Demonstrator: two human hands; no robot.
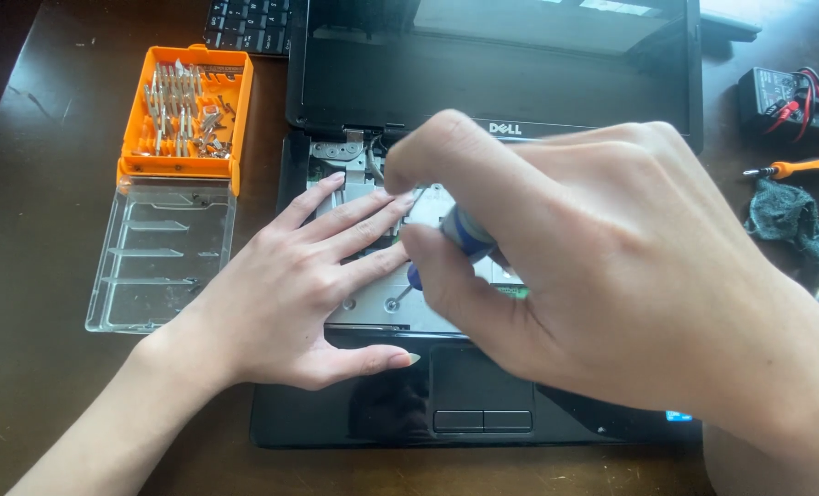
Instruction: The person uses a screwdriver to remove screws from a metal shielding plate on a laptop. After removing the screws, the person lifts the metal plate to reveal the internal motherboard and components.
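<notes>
My right hand is closed around a blue-handled screwdriver, fingers and thumb pinching the handle, its thin shaft slanting down to a screw on the bare metal plate where the keyboard would sit. My left hand lies flat and spread wide on that same plate, fingers pointing toward the hinge, thumb resting along the edge of the black palm rest; it holds nothing. Both hands are over the opened black laptop, whose screen stands up at the far side and whose touchpad shows just below my right hand. Left of the laptop sits an orange bit case full of metal bits, with its clear lid folded open toward me. At the far edge I see a corner of a black keyboard. Off to the right lie an orange-handled tool, a dark green rag and a black meter with red leads. All of it rests on a dark brown bench, scuffed and glossy in the daylight.
</notes>
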